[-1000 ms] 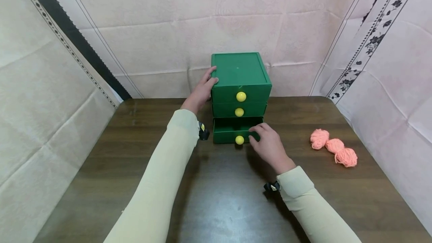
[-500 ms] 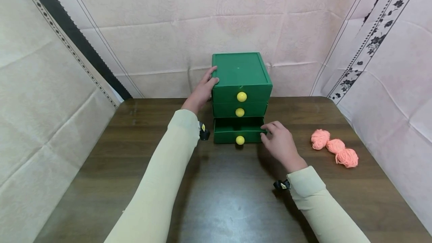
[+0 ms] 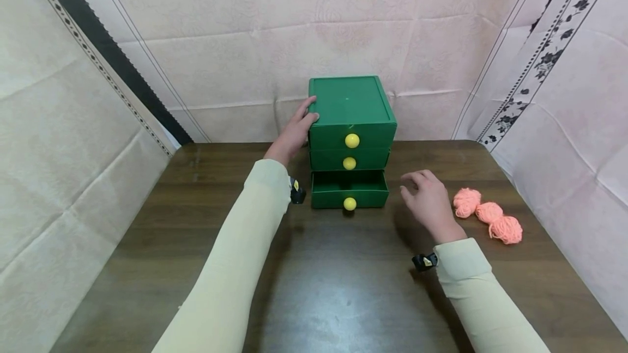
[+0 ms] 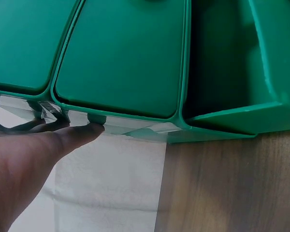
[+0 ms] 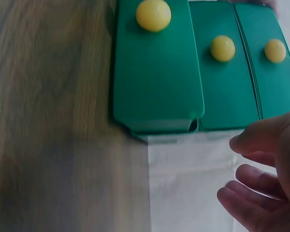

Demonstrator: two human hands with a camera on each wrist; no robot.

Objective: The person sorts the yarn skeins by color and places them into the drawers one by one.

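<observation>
A green three-drawer cabinet (image 3: 350, 101) with round yellow knobs stands at the back of the table. Its bottom drawer (image 3: 328, 199) is pulled out and its inside looks bare; the upper two are closed. My left hand (image 3: 294, 132) lies against the cabinet's left side with straight fingers, which the left wrist view shows touching the side wall. Between the cabinet and three coral yarn balls (image 3: 489, 213) hovers my right hand (image 3: 428, 200), fingers relaxed and holding nothing. The right wrist view shows its fingers (image 5: 246, 208) loosely bent, apart from the drawers.
The brown wooden table (image 3: 206, 266) reaches back to a pale cloth wall (image 3: 235, 70). Patterned cloth (image 3: 579, 124) hangs along the right side, close to the yarn balls. A dark wrist camera (image 3: 424, 262) sits at the right cuff.
My right hand has moved right, away from the pulled-out bottom drawer and toward the yarn balls. The left hand stays at the cabinet's side, and the drawer keeps its place.
</observation>
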